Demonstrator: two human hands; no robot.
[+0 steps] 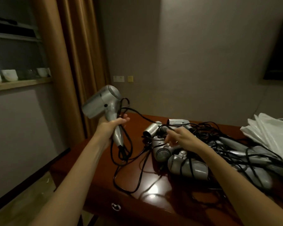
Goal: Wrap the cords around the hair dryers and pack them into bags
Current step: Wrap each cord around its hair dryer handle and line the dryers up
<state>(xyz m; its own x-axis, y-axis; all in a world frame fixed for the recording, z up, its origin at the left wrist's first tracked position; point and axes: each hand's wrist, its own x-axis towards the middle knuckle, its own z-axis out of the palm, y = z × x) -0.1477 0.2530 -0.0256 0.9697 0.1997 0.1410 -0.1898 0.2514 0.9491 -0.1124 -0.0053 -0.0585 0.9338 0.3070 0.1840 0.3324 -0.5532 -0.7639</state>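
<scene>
My left hand (112, 126) grips the handle of a silver hair dryer (103, 101), held up above the left end of the dark red wooden table (147, 193). Its black cord (129, 160) hangs in loops from the handle and trails down onto the table. My right hand (181, 137) reaches over a pile of several silver hair dryers (188, 165) with tangled black cords; its fingers touch or pinch a cord, but blur hides which. White plastic bags (271, 136) lie at the table's right end.
A brown curtain (75, 62) hangs behind the held dryer. A shelf with white cups (8, 75) is on the left wall. A dark screen (279, 51) hangs at upper right. The table drawer has a metal handle (116, 206).
</scene>
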